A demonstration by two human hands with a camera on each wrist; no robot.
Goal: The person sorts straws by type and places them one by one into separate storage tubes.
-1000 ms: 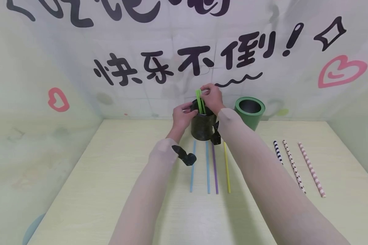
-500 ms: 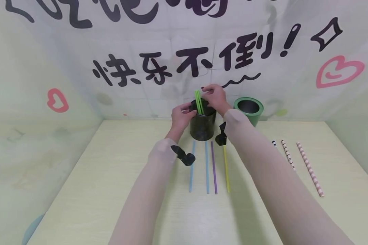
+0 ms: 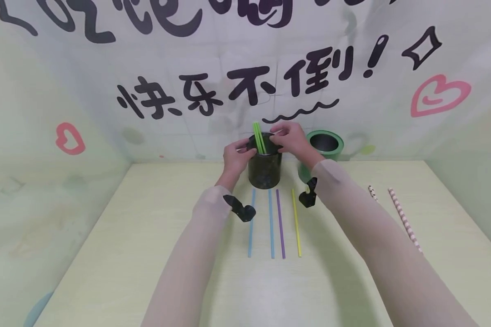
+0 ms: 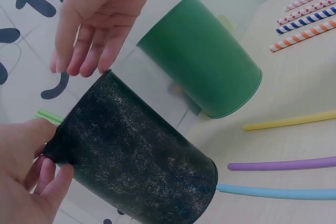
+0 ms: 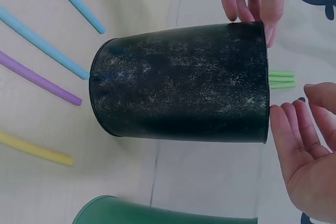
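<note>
1. Seen from the head view, the black cup [image 3: 264,170] sits upright near twelve o'clock, a little short of the far edge of the bench [image 3: 147,227].
2. The left grip [image 3: 236,160] pinches the cup's rim at nine o'clock. The right grip [image 3: 292,137] is at the rim's two o'clock, fingers loosely straight — whether a fingertip touches the rim, I cannot tell.
3. Green straws [image 3: 259,136] stick up from inside the cup, leaning toward eleven o'clock, apart from the right grip.
4. The green cup [image 4: 202,59] is just beside the black one, at its three o'clock; the left wrist view shows a narrow gap between them.
5. Two blue straws [image 3: 271,222], a purple straw [image 3: 280,222] and a yellow straw [image 3: 296,222] run from near the cup's base toward six o'clock, slim gaps between. Striped straws [image 3: 405,215] lie well apart at four o'clock, partly behind the right sleeve [image 3: 372,236].
6. The widest stretch of bench runs toward eight o'clock, out to the left edge. Behind the cups the backdrop [image 3: 180,141] rises close at the far edge, so room there is shallow.
7. Against a second ago, the right grip has left the straw tops for the rim, and its sleeve has swung toward three o'clock — hiding a dark-striped straw and more of the green cup. The left grip stays on the rim.
</note>
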